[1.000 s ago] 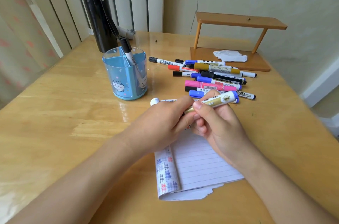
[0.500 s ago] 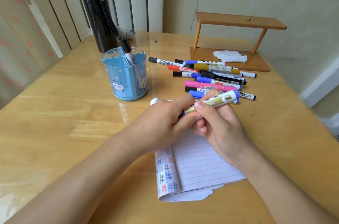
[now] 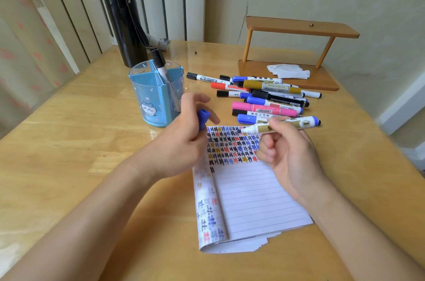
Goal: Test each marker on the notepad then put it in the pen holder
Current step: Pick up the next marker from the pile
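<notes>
My right hand (image 3: 289, 156) pinches an uncapped blue marker (image 3: 285, 126) with a white and gold barrel, its tip pointing left over the top of the lined notepad (image 3: 253, 193). The pad's upper rows are filled with coloured test marks. My left hand (image 3: 184, 142) holds the marker's blue cap (image 3: 202, 117) to the left of the pad. A blue pen holder (image 3: 154, 94) with a cat picture stands just beyond the left hand and has one black marker (image 3: 161, 67) in it. A pile of several markers (image 3: 264, 96) lies behind the pad.
A tall black flask (image 3: 122, 16) stands behind the pen holder. A small wooden shelf (image 3: 294, 50) with a crumpled tissue (image 3: 287, 71) on its base sits at the back right, near the wall. The wooden table's (image 3: 69, 154) right edge is close.
The cap has come off the marker: my left hand moved left with the blue cap, and my right hand stayed with the uncapped marker. The notepad's marked rows are now uncovered.
</notes>
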